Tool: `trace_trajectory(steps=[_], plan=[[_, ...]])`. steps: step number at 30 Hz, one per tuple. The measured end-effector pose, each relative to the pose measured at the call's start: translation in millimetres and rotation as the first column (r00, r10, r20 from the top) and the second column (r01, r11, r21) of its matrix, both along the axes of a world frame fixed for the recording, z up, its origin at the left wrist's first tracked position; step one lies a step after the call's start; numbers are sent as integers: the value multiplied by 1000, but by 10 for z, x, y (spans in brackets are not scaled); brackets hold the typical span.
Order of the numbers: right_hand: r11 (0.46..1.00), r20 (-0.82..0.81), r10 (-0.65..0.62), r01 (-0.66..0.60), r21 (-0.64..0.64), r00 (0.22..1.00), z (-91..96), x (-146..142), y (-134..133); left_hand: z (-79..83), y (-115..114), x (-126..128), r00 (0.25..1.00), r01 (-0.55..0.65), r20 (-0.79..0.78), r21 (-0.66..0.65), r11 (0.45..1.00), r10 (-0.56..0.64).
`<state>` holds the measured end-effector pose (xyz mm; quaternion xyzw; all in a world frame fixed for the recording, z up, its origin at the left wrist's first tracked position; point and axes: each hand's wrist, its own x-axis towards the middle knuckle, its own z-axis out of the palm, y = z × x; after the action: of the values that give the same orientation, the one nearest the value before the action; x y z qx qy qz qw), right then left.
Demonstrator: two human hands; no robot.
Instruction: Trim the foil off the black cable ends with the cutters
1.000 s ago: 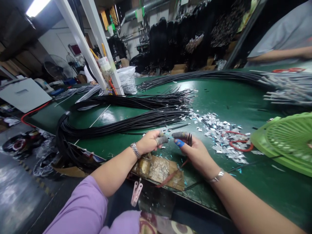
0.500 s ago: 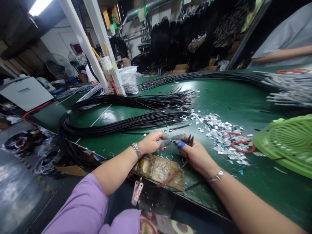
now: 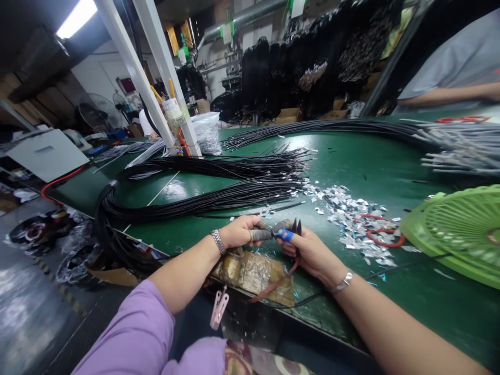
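Note:
My left hand [image 3: 250,232], its fingertips wrapped in grey tape, is closed in a pinch on the end of a thin black cable [image 3: 274,234], mostly hidden by the fingers. Meeting it fingertip to fingertip, my right hand [image 3: 304,247] has blue tape on the thumb and pinches at the same cable end. Scissors [image 3: 297,227] are tucked in the right hand, their two dark pointed blades sticking up; the grip is hidden in the palm. Below the hands a taped cardboard pad [image 3: 258,273] lies at the table edge, with a reddish-brown strap [image 3: 269,289] across it.
Bundles of black cables [image 3: 203,200] lie on the green table [image 3: 363,156] beyond my hands. Foil scraps [image 3: 344,213], red-handled scissors [image 3: 385,237] and a green plastic basket [image 3: 449,229] are to the right. Grey cables [image 3: 457,146] lie near a person's arm [image 3: 449,96]. A pink clothes peg [image 3: 219,310] hangs in front.
My fingertips have drawn closer together at the cable end, and the right hand has shifted slightly left. The other person's arm has moved. The view has tilted slightly.

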<state>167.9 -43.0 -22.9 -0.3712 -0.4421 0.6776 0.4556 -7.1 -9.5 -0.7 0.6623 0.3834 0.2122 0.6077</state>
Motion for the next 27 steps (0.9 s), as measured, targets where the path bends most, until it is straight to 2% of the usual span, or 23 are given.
trace_trajectory(steps=[2,4,7,9,11,13,17,21,24,27], plan=[[1000,39,0,0,7,999,6,5,-3,-5,-1,-8,1000,0,-31,64,998,2],[997,137,-39,30,66,990,8,15,-6,-9,-5,-20,998,-2,-67,161,987,13],[960,347,-171,77,267,922,-9,39,-2,-15,-15,-30,990,2,-132,352,936,48],[911,455,-288,94,402,842,-32,59,10,-20,-22,-25,986,-15,-146,406,914,81],[866,512,-387,111,487,767,-57,84,25,-24,-27,-10,987,-59,-122,345,937,107],[839,547,-445,116,532,709,-77,109,34,-20,-30,10,988,-117,-74,208,971,135],[831,661,-442,1,556,607,-106,146,16,11,-23,40,977,-211,25,5,977,211],[772,697,-478,-123,623,534,-133,136,-12,29,-12,50,962,-268,49,-51,962,270],[732,682,-521,-142,666,512,-136,105,-14,21,-13,54,963,-264,38,-58,963,267],[716,676,-546,-144,684,496,-127,76,-10,12,-21,61,968,-251,16,-48,967,252]])
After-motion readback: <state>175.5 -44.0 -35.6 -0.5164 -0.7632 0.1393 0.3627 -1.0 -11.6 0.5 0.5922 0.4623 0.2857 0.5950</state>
